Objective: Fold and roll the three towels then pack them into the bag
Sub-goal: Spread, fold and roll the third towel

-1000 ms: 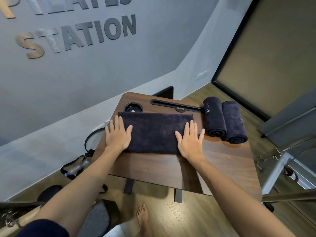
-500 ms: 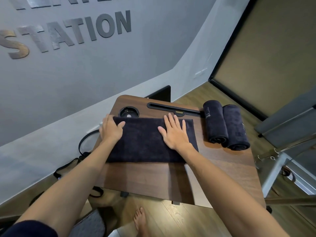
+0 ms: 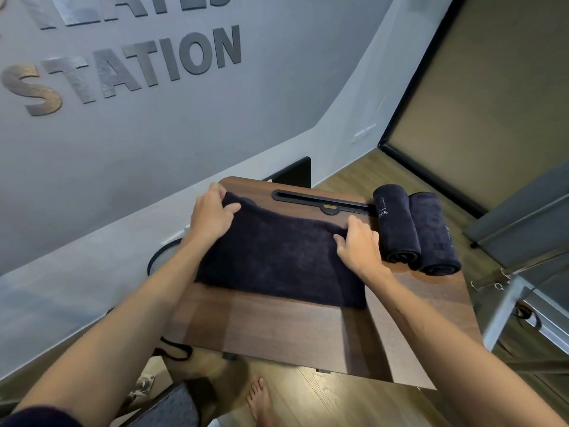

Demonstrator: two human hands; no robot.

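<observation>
A dark navy folded towel (image 3: 277, 257) lies flat across the wooden table (image 3: 292, 334). My left hand (image 3: 211, 215) grips its far left corner, thumb on top of the cloth. At the far right corner my right hand (image 3: 358, 245) pinches the towel's edge with curled fingers. Two rolled navy towels (image 3: 397, 226) (image 3: 434, 235) lie side by side at the table's right end, just beyond my right hand. No bag is clearly in view.
A black slot (image 3: 320, 201) runs along the table's far edge. Black straps (image 3: 160, 257) lie on the floor to the left by the grey wall. Metal equipment frames (image 3: 508, 303) stand to the right. My bare foot (image 3: 260, 402) is under the table's near edge.
Both hands moved from lying flat on the towel to its far corners and now grasp them; the far left corner has been pulled over the round cup holder.
</observation>
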